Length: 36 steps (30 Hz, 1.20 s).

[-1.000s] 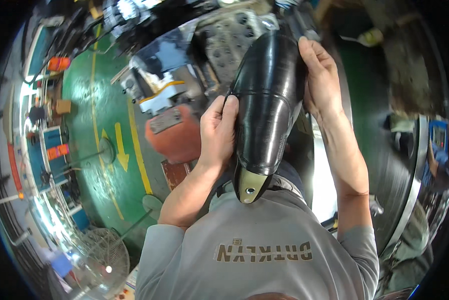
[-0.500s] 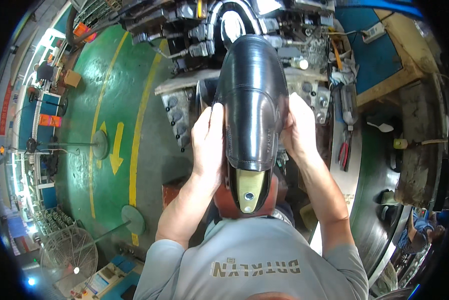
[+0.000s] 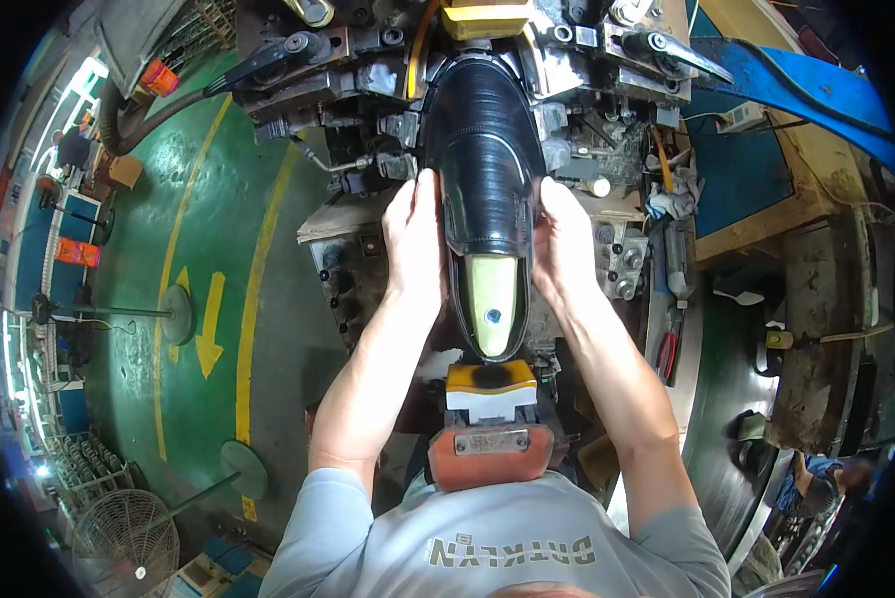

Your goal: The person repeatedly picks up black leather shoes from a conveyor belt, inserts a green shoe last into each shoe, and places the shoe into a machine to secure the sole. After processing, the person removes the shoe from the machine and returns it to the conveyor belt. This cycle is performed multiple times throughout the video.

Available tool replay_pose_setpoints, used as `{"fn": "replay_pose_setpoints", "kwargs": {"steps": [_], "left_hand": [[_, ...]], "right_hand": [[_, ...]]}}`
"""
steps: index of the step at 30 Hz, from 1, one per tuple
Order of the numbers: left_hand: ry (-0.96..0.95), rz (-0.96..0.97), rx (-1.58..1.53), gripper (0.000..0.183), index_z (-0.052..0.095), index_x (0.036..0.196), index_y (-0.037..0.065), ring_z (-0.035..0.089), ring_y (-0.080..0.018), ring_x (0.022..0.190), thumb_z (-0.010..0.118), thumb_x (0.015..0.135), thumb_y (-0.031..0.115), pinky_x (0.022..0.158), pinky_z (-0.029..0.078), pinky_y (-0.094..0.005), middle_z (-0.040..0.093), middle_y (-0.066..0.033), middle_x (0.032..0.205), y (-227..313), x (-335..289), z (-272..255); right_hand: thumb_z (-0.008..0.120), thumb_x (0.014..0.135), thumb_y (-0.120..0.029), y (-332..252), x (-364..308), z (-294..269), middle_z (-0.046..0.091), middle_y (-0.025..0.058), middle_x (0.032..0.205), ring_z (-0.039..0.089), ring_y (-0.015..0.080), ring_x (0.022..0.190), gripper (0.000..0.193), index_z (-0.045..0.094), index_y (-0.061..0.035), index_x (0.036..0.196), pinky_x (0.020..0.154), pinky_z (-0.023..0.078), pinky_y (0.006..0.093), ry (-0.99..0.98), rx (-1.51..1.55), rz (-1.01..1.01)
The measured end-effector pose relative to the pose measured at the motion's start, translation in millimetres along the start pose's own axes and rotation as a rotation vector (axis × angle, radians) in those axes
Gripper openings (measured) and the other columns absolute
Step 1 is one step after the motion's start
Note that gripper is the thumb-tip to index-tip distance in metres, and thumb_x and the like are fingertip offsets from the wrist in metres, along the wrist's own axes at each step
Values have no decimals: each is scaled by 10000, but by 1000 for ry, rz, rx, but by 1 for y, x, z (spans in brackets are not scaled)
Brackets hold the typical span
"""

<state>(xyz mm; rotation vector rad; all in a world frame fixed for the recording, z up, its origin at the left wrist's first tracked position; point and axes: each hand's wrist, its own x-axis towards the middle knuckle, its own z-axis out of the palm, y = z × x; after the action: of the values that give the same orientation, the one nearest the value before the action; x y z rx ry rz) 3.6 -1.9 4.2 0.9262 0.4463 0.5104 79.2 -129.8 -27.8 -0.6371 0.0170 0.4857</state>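
Note:
A glossy black leather shoe upper (image 3: 485, 164) on a pale green shoe last (image 3: 492, 279) is held between my two hands, toe pointing away from me. My left hand (image 3: 415, 244) presses along its left side, thumb up and fingers partly hidden beneath. On the opposite side my right hand (image 3: 567, 244) grips it the same way. The toe reaches in among the metal jaws of a machine (image 3: 397, 130), under a yellow block (image 3: 485, 20). Below the heel end, apart from it, sits an amber pad (image 3: 490, 384) on a bracket with a red-orange block (image 3: 490, 463).
Lever handles (image 3: 268, 62) and a blue arm (image 3: 816, 95) flank the machine. To the right, red-handled pliers (image 3: 668, 354) lie on a narrow ledge. A caged fan (image 3: 126, 543) and round-based stands (image 3: 176, 314) are on the green floor at left. Another person (image 3: 821, 488) is far right.
Both hands have carried the shoe upper on its last forward, so its toe is now among the machine's jaws. The amber pad and bracket have come into view below the heel.

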Motion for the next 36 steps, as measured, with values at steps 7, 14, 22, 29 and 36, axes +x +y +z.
{"fn": "replay_pose_setpoints", "kwargs": {"steps": [7,14,22,29,36], "left_hand": [[74,-33,11,255,604,972,27,551,-74,725,479,1028,242,653,476,-248,600,1,845,-7,18,3],[40,-39,-32,254,607,980,21,556,-77,731,481,1027,236,669,475,-244,606,-4,849,-10,23,-6],[111,-137,-120,288,632,1044,-1,621,-116,789,545,1000,270,704,518,-276,661,-46,934,-11,20,-3],[174,-199,-216,313,630,1035,-23,643,-149,809,600,970,282,708,541,-306,671,-81,946,-25,31,-13],[65,-53,-161,271,603,1083,-6,636,-144,837,470,1025,223,764,537,-302,655,-68,977,-40,22,-25]], "right_hand": [[601,969,-215,11,16,-3,596,21,829,577,106,749,177,565,-58,895,744,514,277,45,-39,-47],[595,974,-227,9,15,6,615,24,837,594,104,744,178,574,-56,926,712,524,276,70,-67,-24],[571,984,-248,13,21,-2,621,39,863,611,130,760,205,572,-54,918,704,540,303,84,5,46],[568,982,-264,18,25,-5,646,66,911,631,167,802,229,592,-37,963,747,549,320,123,4,42],[552,962,-135,25,25,-17,644,65,899,615,133,779,150,602,5,954,724,530,289,98,-115,-153]]}}
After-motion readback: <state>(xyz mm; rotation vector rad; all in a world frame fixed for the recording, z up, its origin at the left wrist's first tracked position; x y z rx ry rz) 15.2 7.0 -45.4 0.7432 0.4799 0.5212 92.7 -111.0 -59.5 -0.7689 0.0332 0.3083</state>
